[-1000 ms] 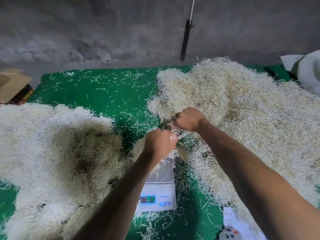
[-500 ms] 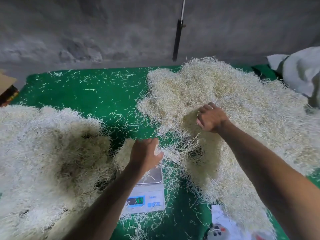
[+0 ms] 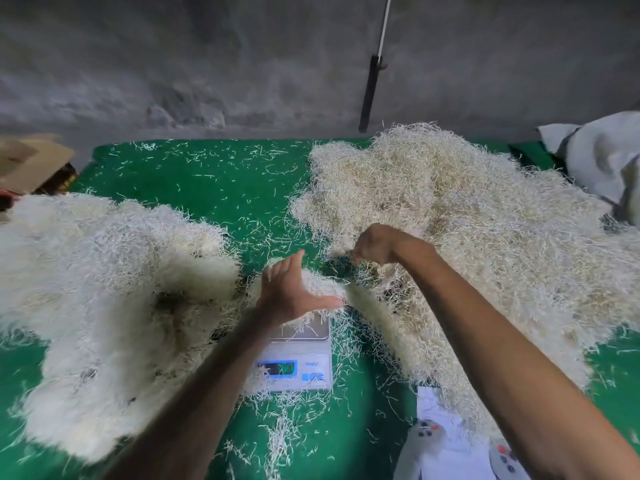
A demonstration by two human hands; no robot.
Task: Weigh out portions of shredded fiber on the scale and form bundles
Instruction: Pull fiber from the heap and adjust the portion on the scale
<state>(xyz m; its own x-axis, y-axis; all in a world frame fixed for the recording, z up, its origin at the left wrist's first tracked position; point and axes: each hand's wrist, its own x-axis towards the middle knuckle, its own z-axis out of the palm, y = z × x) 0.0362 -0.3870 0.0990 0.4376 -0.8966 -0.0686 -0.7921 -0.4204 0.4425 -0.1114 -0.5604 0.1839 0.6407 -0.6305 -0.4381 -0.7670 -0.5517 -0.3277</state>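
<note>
A small white digital scale (image 3: 294, 362) with a lit display stands on the green cloth, near centre. A clump of pale shredded fiber (image 3: 322, 289) lies on its pan. My left hand (image 3: 291, 289) is spread open over that clump, fingers straight, thumb out to the right. My right hand (image 3: 375, 245) hovers just right of and beyond the scale, fingers curled downward around a small tuft of fiber at the edge of the big loose fiber heap (image 3: 485, 230). A second, whiter heap of fiber (image 3: 104, 289) fills the left side.
The green cloth (image 3: 207, 188) is littered with stray strands. A cardboard piece (image 3: 31, 161) lies at the far left, white fabric (image 3: 602, 161) at the far right, printed paper (image 3: 446, 445) near the front. A dark rod (image 3: 370, 88) hangs before the grey wall.
My right hand has come back from the heap toward the scale with a tuft. My left hand, which gripped fiber a second ago, now lies spread flat over the clump.
</note>
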